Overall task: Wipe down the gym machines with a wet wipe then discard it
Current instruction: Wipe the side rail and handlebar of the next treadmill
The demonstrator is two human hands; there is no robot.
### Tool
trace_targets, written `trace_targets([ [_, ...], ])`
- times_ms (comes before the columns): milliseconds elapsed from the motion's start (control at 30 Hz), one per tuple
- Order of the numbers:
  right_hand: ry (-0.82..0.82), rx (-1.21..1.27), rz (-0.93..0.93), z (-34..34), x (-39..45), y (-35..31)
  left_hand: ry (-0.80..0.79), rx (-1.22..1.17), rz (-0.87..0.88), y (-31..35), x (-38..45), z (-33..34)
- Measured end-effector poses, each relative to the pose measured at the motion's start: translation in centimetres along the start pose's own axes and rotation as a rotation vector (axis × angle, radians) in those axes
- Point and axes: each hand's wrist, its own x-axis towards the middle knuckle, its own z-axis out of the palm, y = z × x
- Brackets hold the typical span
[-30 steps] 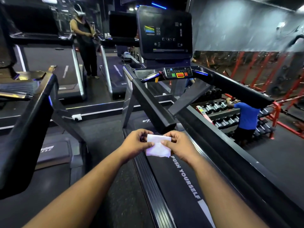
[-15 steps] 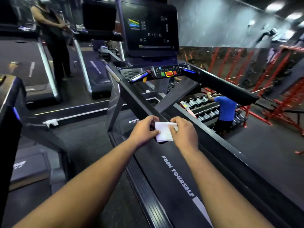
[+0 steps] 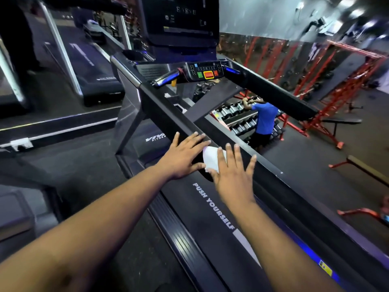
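Both hands have spread open since half a second ago, when they pinched the folded wipe at its two ends above the belt; the view has also closed in on the treadmill's left handrail. Now the white wet wipe (image 3: 211,159) lies between the two hands at the near end of that handrail (image 3: 168,110), its right part under the right hand. Whether it rests on the rail or hangs just clear of it cannot be told. The right hand (image 3: 232,175) has its fingers straight and fanned apart, the first finger and thumb side over the wipe. The left hand (image 3: 183,157) is flat too, fingers straight and slightly apart, tips over the rail's end and thumb reaching toward the wipe's lower corner.

Beneath the forearms runs the treadmill belt (image 3: 210,239), printed "PUSH YOURSELF". Further up sits the control panel (image 3: 205,71) with green, red and yellow-edged buttons, below the dark console screen (image 3: 179,22). Beyond the right rail, a person in a blue shirt (image 3: 264,118) stands at a dumbbell rack (image 3: 233,116), with red frames (image 3: 336,91) behind.
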Motion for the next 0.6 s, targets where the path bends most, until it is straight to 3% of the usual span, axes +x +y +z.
trace_targets([
  [167,-0.019,0.011,0.057,-1.0,1.9,0.4,0.018,-0.064,0.009,-0.6,0.9,0.4],
  [267,0.075,0.106,-0.083,-0.1,1.2,1.0,0.032,-0.081,0.006,-0.6,1.2,0.3],
  [333,0.048,0.187,-0.199,0.4,0.6,1.7,0.027,-0.091,0.007,-0.8,1.4,0.0],
  [433,0.048,0.247,-0.217,0.4,0.2,2.7,-0.002,-0.096,0.007,-1.2,1.5,-0.5],
  [600,-0.129,0.176,-0.143,-0.5,3.5,1.6,-0.073,-0.085,0.009,-1.5,2.1,-1.0],
])
